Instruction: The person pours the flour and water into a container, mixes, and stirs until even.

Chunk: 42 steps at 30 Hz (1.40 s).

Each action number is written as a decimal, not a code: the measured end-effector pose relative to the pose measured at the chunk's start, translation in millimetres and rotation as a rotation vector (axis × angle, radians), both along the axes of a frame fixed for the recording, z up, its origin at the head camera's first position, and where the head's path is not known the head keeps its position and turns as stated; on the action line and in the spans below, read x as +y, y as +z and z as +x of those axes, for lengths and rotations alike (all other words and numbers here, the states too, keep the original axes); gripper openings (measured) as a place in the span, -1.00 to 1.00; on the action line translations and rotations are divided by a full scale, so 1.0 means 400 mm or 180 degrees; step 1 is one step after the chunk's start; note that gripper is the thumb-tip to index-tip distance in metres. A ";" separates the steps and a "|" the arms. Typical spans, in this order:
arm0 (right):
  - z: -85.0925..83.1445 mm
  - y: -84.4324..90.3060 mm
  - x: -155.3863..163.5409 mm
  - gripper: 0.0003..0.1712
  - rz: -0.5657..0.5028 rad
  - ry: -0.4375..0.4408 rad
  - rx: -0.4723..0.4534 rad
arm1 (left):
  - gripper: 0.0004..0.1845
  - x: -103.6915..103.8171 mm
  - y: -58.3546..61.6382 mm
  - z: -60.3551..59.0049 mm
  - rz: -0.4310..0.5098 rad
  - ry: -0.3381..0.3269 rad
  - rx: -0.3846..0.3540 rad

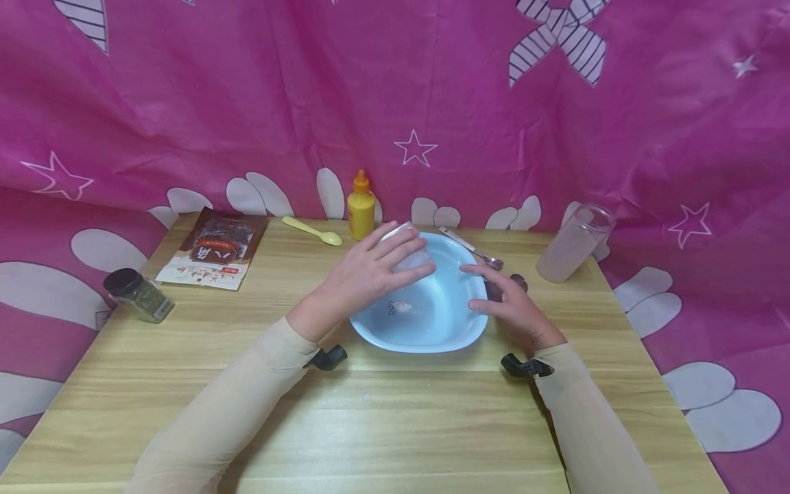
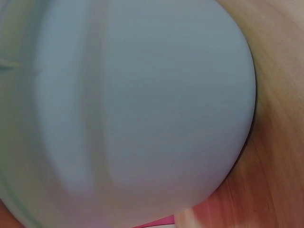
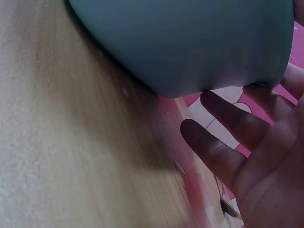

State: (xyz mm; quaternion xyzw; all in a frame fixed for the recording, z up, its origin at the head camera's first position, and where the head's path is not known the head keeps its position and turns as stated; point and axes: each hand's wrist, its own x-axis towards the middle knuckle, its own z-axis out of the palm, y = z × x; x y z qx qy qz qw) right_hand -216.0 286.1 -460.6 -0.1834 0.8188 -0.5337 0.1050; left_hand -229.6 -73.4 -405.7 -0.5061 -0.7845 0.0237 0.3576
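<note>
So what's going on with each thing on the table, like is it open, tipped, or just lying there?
Small white cup: tipped over the bowl, gripped by the left hand.
Blue bowl: upright, a little white powder inside.
Right hand: open, by the bowl's rim.
Yellow bottle: upright, capped.
Tall clear cup: standing, leaning.
Dark jar: lidded, tilted.
Brown packet: lying flat.
Yellow spoon: lying flat.
Metal spoon: lying flat.

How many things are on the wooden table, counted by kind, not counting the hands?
Spoons: 2 (yellow plastic spoon, metal spoon)
Bowls: 1 (light blue bowl)
Cups: 2 (small clear cup, tall clear cup)
Bottles: 1 (yellow squeeze bottle)
Jars: 1 (spice jar)
Packets: 1 (brown packet)
Total: 8
</note>
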 end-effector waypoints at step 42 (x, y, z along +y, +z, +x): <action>0.003 0.005 -0.005 -0.24 -0.0013 -0.0009 -0.0030 | -0.28 0.001 0.001 0.002 -0.0020 -0.0006 -0.0034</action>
